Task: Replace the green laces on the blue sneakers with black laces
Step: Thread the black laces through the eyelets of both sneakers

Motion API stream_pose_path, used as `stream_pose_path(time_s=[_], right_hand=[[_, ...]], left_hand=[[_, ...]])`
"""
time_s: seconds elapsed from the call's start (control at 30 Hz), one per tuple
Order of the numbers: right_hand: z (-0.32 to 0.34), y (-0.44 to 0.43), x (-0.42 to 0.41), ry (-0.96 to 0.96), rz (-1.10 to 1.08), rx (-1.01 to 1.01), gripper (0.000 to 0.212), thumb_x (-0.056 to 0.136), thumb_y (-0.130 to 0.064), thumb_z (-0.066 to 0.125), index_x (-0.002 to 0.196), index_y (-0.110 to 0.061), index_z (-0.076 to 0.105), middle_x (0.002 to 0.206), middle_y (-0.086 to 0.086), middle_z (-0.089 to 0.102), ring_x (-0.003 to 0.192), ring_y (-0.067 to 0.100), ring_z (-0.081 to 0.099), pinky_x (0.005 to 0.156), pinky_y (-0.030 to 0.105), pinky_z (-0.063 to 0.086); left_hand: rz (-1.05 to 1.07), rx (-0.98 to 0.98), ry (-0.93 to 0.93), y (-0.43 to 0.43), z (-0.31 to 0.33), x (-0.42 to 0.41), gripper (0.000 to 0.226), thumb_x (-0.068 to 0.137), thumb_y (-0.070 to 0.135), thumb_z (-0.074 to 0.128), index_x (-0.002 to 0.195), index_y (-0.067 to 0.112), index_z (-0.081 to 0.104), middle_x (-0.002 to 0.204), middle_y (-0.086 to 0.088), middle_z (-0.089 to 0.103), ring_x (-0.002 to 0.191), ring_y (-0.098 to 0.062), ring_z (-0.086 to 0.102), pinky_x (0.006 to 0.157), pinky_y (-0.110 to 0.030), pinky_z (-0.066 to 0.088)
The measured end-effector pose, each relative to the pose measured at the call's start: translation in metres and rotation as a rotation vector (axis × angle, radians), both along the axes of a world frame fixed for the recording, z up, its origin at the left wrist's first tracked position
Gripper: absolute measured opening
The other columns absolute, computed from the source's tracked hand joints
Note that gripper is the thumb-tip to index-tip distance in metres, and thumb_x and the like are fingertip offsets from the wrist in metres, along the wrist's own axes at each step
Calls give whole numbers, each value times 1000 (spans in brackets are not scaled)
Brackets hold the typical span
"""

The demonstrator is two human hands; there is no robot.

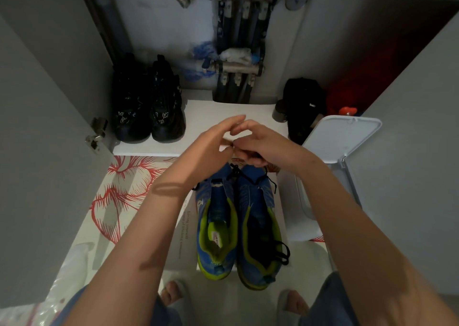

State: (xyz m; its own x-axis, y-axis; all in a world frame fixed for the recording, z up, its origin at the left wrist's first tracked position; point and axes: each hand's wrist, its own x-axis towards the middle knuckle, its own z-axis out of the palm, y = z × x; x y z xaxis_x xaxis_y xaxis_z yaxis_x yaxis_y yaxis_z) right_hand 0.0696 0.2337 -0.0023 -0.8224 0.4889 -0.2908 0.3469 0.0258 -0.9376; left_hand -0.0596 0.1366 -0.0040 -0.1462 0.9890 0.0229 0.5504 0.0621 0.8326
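Two blue sneakers with lime-green lining stand side by side on the floor, toes away from me: the left sneaker (215, 229) and the right sneaker (259, 229). Black laces (244, 175) run through their front eyelets, and a loose black loop (282, 251) hangs by the right sneaker's heel. No green laces are in view. My left hand (213, 147) and my right hand (258, 143) meet above the toes. Their fingertips pinch something small between them; the lace ends there are hidden by my fingers.
A pair of black sneakers (149, 104) stands on the white cabinet shelf (223, 112) under metal pipes. A black bag (304, 104) lies at the shelf's right. A white bin with open lid (340, 139) stands right of the sneakers. A red-patterned mat (124, 189) lies left.
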Motion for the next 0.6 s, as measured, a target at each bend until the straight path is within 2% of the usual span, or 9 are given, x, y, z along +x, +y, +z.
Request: stream_pose_path(time_s=[0.1,0.2,0.3,0.33,0.4,0.43,0.47,0.53,0.6], right_hand=[[-1,6,7,-2,-56,51,23,96,-16,52,116,-6,46,55,-2,54,40,7,41,40,18,35],[-6,13,12,-38,-89,122,25,93,-25,57,110,-6,54,61,3,54,44,10,45,44,23,39],[-10,21,17,0,-189,87,19,92,-20,58,106,-6,56,65,4,51,49,14,43,47,26,37],[-10,23,17,30,-200,54,18,93,-17,57,107,-6,56,66,3,53,51,14,44,45,25,37],[-11,20,12,58,-136,32,16,93,-14,57,108,-7,54,65,0,56,49,11,46,41,21,36],[-11,16,9,58,-94,39,17,92,-13,59,107,-7,54,64,1,57,47,9,46,40,20,36],[-11,12,5,49,-71,46,19,90,-13,62,105,-6,53,64,5,57,45,9,46,40,20,36],[-14,10,0,31,-96,45,22,86,-16,67,101,-6,54,62,11,55,41,10,45,40,19,36],[-17,10,0,22,-130,34,22,84,-19,69,96,-7,55,56,8,57,39,9,46,39,18,37]], left_hand=[[12,-57,-35,0,0,-1,44,95,13,53,136,24,45,108,0,68,64,-6,63,76,-16,50],[54,-85,54,6,-2,-5,30,96,12,48,122,20,60,83,5,71,48,1,52,53,-4,40],[111,-150,75,9,-2,-12,27,97,11,45,117,17,63,97,-2,71,69,-6,61,57,-4,40],[99,-161,87,9,-3,-12,29,97,14,48,123,18,59,109,-4,68,87,-11,63,68,-6,42],[19,-140,167,10,-6,-7,51,93,24,56,141,24,39,138,-2,49,125,-14,47,99,-17,37],[-19,-111,169,10,-8,-4,62,91,26,60,145,26,31,145,2,40,132,-12,39,107,-23,32],[-41,-89,139,12,-8,-2,68,89,27,62,147,27,27,147,4,38,132,-9,38,107,-23,31],[-49,-81,31,15,-10,0,70,86,23,66,146,27,30,138,6,48,113,-3,54,91,-10,37],[-40,-107,-78,17,-13,0,64,85,18,67,143,24,38,108,12,67,75,4,65,67,0,41]])
